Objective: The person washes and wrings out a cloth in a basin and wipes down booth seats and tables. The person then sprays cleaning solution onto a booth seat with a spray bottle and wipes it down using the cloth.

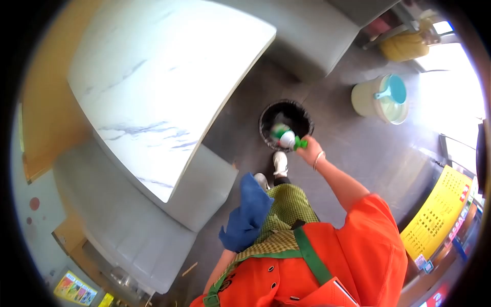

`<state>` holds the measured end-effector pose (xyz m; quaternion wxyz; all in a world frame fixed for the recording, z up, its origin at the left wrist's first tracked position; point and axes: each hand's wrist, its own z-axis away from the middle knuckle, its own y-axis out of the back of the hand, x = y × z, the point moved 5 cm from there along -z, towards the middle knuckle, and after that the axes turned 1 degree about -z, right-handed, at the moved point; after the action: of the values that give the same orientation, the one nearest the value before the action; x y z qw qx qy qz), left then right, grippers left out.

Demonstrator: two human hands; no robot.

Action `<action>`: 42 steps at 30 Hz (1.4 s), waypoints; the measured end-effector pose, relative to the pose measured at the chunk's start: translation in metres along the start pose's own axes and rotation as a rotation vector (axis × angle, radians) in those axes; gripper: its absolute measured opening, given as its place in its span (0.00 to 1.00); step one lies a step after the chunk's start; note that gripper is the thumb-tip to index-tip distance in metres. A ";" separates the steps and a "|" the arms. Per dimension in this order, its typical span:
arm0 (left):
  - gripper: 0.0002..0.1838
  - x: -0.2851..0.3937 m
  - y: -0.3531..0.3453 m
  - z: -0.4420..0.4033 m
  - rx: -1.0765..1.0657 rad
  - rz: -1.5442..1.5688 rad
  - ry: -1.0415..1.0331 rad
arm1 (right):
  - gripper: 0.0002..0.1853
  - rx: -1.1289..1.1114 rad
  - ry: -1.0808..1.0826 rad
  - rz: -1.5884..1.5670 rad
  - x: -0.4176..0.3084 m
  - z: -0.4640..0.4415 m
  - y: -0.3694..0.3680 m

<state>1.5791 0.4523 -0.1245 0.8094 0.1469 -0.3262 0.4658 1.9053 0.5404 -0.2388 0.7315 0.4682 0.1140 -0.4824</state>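
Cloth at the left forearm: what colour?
Plain blue; the cloth shows best in the head view, the only one.

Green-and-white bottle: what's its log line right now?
right hand: holding green-and-white bottle | over: round black bin | left hand: hidden by blue cloth

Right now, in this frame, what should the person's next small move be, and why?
Probably to loosen the right hand and let the green-and-white item go into the bin: it is gripped by its green end, and its far end, blurred here, points over the bin's open mouth. That's my judgement, since the blur hides what the item is.
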 end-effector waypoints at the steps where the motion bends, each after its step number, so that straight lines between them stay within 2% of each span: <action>1: 0.46 0.013 0.000 -0.005 -0.033 -0.014 -0.071 | 0.19 -0.043 0.078 0.000 -0.024 0.027 0.018; 3: 0.46 0.042 0.001 -0.017 -0.082 -0.038 -0.204 | 0.19 -0.151 0.268 -0.014 -0.073 0.082 0.049; 5: 0.46 0.070 -0.002 -0.023 -0.101 -0.077 -0.339 | 0.20 -0.204 0.575 -0.003 -0.131 0.143 0.084; 8: 0.46 0.104 -0.014 -0.019 -0.143 -0.083 -0.520 | 0.22 -0.264 0.609 -0.093 -0.169 0.189 0.104; 9: 0.46 0.114 -0.023 -0.013 -0.251 0.086 -0.510 | 0.22 -0.257 0.655 -0.141 -0.186 0.209 0.111; 10: 0.37 0.130 -0.039 -0.004 -0.504 0.598 -0.312 | 0.24 -0.212 0.668 -0.252 -0.195 0.223 0.118; 11: 0.34 0.138 -0.052 0.003 -0.642 0.845 -0.213 | 0.24 -0.191 0.682 -0.241 -0.200 0.235 0.121; 12: 0.32 0.147 -0.065 0.011 -0.766 1.080 -0.083 | 0.24 -0.140 0.717 -0.365 -0.201 0.241 0.126; 13: 0.31 0.154 -0.072 0.011 -0.627 0.532 -0.396 | 0.25 -0.091 0.753 -0.492 -0.201 0.245 0.131; 14: 0.31 0.164 -0.081 0.014 -0.445 -0.021 -0.680 | 0.24 0.018 0.954 -0.284 -0.208 0.253 0.138; 15: 0.31 0.171 -0.094 0.011 -0.446 -0.032 -0.701 | 0.22 -0.004 0.977 -0.366 -0.199 0.252 0.134; 16: 0.29 0.185 -0.111 0.010 -0.396 -0.280 -0.881 | 0.21 -0.017 1.049 -0.330 -0.201 0.254 0.140; 18: 0.28 0.198 -0.137 0.001 -0.324 -0.534 -1.065 | 0.23 -0.058 1.140 -0.294 -0.195 0.253 0.159; 19: 0.24 0.191 -0.152 -0.013 -0.442 -0.472 -0.960 | 0.23 -0.062 1.152 -0.288 -0.188 0.257 0.174; 21: 0.17 0.184 -0.190 -0.041 -0.663 -0.335 -0.751 | 0.28 -0.075 0.909 -0.343 -0.165 0.248 0.214; 22: 0.13 0.221 -0.218 -0.025 -0.687 -0.266 -0.759 | 0.32 -0.073 1.001 -0.319 -0.156 0.242 0.235; 24: 0.14 0.225 -0.268 -0.065 -0.678 -0.150 -0.712 | 0.32 -0.079 0.969 -0.312 -0.131 0.230 0.281; 25: 0.15 0.240 -0.291 -0.063 -0.600 -0.372 -0.841 | 0.32 -0.084 0.921 -0.327 -0.120 0.227 0.302; 26: 0.16 0.255 -0.314 -0.061 -0.502 -0.589 -0.966 | 0.34 -0.053 0.963 -0.363 -0.116 0.226 0.328; 27: 0.18 0.264 -0.334 -0.067 -0.609 -0.435 -0.959 | 0.29 -0.015 0.916 -0.368 -0.109 0.224 0.352; 29: 0.22 0.287 -0.374 -0.074 -0.589 -0.460 -0.855 | 0.24 0.004 1.037 -0.237 -0.101 0.220 0.395; 32: 0.23 0.313 -0.411 -0.086 -0.651 -0.246 -0.911 | 0.17 -0.042 0.686 -0.496 -0.068 0.198 0.433; 33: 0.23 0.322 -0.419 -0.090 -0.669 -0.173 -0.924 | 0.17 0.001 0.718 -0.559 -0.056 0.187 0.442; 35: 0.20 0.333 -0.419 -0.093 -0.192 -1.196 -1.285 | 0.17 -0.001 0.646 -0.737 -0.042 0.177 0.459; 36: 0.20 0.330 -0.415 -0.096 -0.192 -1.195 -1.266 | 0.17 0.036 0.623 -0.786 -0.030 0.169 0.464; 37: 0.17 0.320 -0.409 -0.110 -0.596 -0.476 -0.848 | 0.17 0.025 0.612 -0.791 -0.024 0.169 0.466; 38: 0.19 0.307 -0.407 -0.122 -0.884 0.248 -0.365 | 0.18 0.032 0.531 -0.851 -0.015 0.167 0.469; 39: 0.21 0.296 -0.405 -0.132 -1.003 0.617 -0.107 | 0.18 0.042 0.447 -0.905 -0.008 0.165 0.472; 40: 0.23 0.286 -0.403 -0.143 -1.062 0.976 0.186 | 0.19 0.062 0.451 -0.882 -0.005 0.167 0.477; 42: 0.27 0.273 -0.387 -0.180 -0.935 0.959 0.015 | 0.20 0.111 0.438 -0.777 0.014 0.165 0.484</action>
<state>2.0752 0.5269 -0.0509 0.4934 -0.3839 -0.5171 0.5846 2.2590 0.4476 0.1194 0.4285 0.5203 0.4074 -0.6162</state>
